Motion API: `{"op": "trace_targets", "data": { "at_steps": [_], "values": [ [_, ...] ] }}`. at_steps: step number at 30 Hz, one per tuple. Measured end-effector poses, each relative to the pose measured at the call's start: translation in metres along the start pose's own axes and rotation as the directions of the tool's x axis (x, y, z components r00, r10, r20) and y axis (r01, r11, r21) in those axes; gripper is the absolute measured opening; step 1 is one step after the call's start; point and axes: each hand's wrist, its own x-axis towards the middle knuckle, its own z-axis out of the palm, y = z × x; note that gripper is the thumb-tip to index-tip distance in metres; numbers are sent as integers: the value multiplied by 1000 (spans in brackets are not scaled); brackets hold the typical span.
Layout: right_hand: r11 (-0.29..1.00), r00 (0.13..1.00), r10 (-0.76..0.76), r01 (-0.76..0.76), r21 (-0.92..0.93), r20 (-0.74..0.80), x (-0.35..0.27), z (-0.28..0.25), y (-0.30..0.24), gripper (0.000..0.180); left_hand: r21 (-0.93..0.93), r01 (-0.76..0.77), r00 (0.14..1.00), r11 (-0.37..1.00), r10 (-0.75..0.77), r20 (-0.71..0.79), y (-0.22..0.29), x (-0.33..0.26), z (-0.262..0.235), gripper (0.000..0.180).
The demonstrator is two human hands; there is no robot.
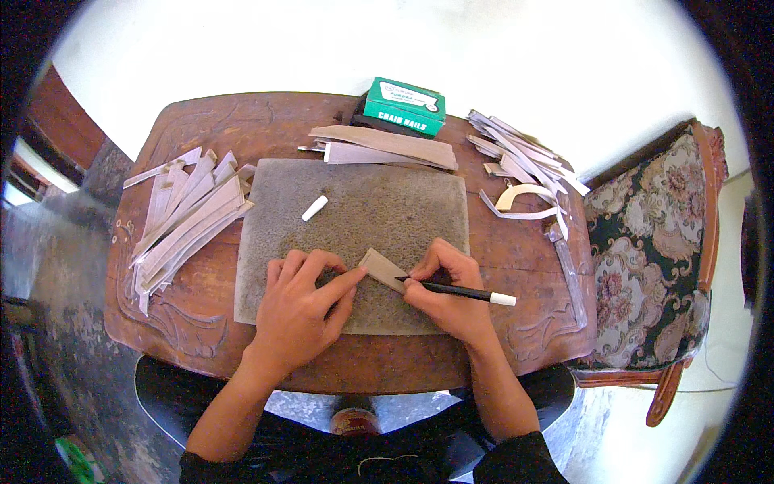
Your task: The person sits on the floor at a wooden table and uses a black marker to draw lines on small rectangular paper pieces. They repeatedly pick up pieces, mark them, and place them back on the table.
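Observation:
A short flat brownish strip (384, 269) lies slanted on the grey mat (282, 194), between my two hands. My left hand (302, 302) steadies the strip's left end with the index fingertip, the thumb close below and the other fingers bent over the mat. In my right hand (447, 290) a black marker pen (459, 290) with a white end is gripped between thumb and fingers. Its tip meets the strip near the right end, which my fingers partly hide. A loose white pen cap (315, 208) rests on the mat, above my left hand.
Piled strips (189, 218) cover the table's left side, and more strips (524, 153) lie at the far right. Beyond the mat are wider strips (387, 147) and a green box (405, 106). A roll of pale tape (524, 198) sits right of the mat. A flowered chair (645, 258) stands to the right.

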Motion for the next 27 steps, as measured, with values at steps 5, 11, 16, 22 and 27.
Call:
{"op": "trace_targets", "data": {
  "at_steps": [5, 11, 16, 22, 27],
  "values": [
    [1000, 1000, -1, 1, -9, -2, 0, 0, 0, 24, -10, 5, 1000, 1000, -5, 0, 0, 1, 1, 30],
    [1000, 1000, 12, -12, -18, 4, 0, 0, -2, 23, -4, 14, 1000, 1000, -14, 2, 1, 1, 0, 30],
    [1000, 1000, -4, 4, -16, -4, 0, 0, 0, 24, -13, 16, 1000, 1000, -16, 6, 1, 0, 0, 30],
    [998, 997, 46, -43, -54, 58, -1, -4, -2, 20, -5, 8, 1000, 1000, -8, -3, 0, 1, 1, 30],
    [999, 998, 27, -24, -45, 58, 0, -4, -3, 20, -14, 19, 1000, 1000, -19, 4, 1, 0, 1, 29]
  ]
}}
